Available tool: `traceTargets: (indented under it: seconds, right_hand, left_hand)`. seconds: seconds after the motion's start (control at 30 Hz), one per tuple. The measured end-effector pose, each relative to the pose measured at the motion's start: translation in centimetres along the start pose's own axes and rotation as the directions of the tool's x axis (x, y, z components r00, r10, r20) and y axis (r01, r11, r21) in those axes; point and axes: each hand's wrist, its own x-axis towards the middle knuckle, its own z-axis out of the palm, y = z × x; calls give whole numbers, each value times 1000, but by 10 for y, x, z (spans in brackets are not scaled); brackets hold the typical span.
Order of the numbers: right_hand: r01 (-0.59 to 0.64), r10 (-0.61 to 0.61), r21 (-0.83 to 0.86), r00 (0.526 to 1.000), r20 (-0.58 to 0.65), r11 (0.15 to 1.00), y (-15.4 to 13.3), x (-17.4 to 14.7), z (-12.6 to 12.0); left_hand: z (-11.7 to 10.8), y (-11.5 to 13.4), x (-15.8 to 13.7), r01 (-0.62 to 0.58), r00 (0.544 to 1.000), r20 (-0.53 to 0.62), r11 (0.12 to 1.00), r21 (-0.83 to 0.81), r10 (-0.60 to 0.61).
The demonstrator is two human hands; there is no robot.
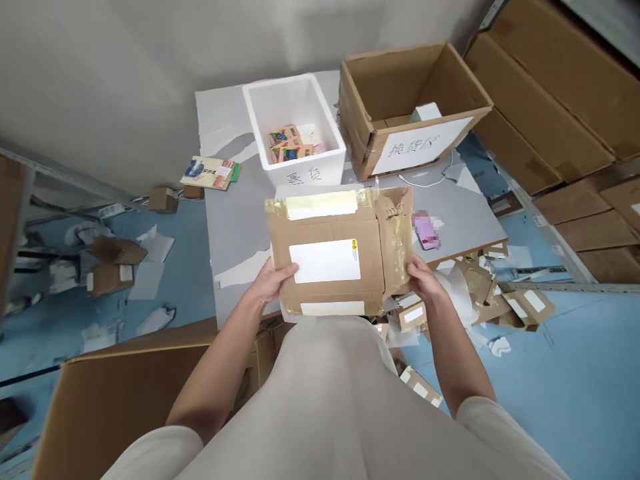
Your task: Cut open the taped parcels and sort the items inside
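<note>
Between my two hands is a flat cardboard box (pixel 330 293), held up over the near part of the table. It bears a white label with a small yellow mark, and strips of tape run along its edges. My left hand (pixel 270 279) grips its left side, thumb on the front face. On the right, my right hand (pixel 424 275) is closed on the edge of an outspread side flap with crumpled tape. The fingers behind the cardboard are hidden. A pink item (pixel 426 230), partly blurred, lies on the table just right of the flap.
On the grey table (pixel 233 223) stand a white foam bin (pixel 305 175) with several small packets and a large open carton (pixel 361 137) holding a white box. A flat printed pack (pixel 206 172) lies at left. Opened boxes and paper scraps litter the blue floor (pixel 590 373); stacked cartons (pixel 540 113) fill the right.
</note>
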Motion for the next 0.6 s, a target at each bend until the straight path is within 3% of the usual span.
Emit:
traceTargets:
  seconds: [0.07, 0.13, 0.2, 0.23, 0.27, 0.37, 0.47, 0.53, 0.6]
  right_hand:
    - [-15, 14, 80, 1000, 18, 997, 9, -26, -29]
    - [13, -6, 120, 998, -60, 993, 23, -59, -56]
    - [73, -40, 137, 973, -226, 988, 39, -96, -81]
    - [101, -50, 130, 936, -349, 986, 47, -116, -93]
    - [122, -52, 115, 875, -482, 986, 55, -136, -105]
    - [120, -15, 75, 616, -788, 990, 79, -200, -140]
    - [83, 67, 116, 446, -893, 990, 108, -265, -170]
    - [83, 136, 174, 346, -928, 981, 133, -303, -181]
    - [109, 195, 225, 232, -953, 968, 162, -330, -182]
  left_hand:
    - [27, 4, 11, -97, 995, -18, 992, 82, 99]
    - [60, 5, 19, -226, 974, 10, 964, 142, 227]
    - [97, 2, 26, -308, 950, 103, 938, 158, 294]
    - [117, -3, 29, -320, 942, 158, 934, 161, 296]
    - [139, -9, 32, -323, 935, 210, 931, 171, 286]
    - [210, -43, 43, -328, 897, 383, 915, 234, 223]
    - [281, -95, 56, -344, 810, 579, 873, 345, 91]
    - [324, -131, 62, -369, 783, 621, 796, 479, -11]
    - [360, -165, 64, -383, 729, 678, 767, 515, -91]
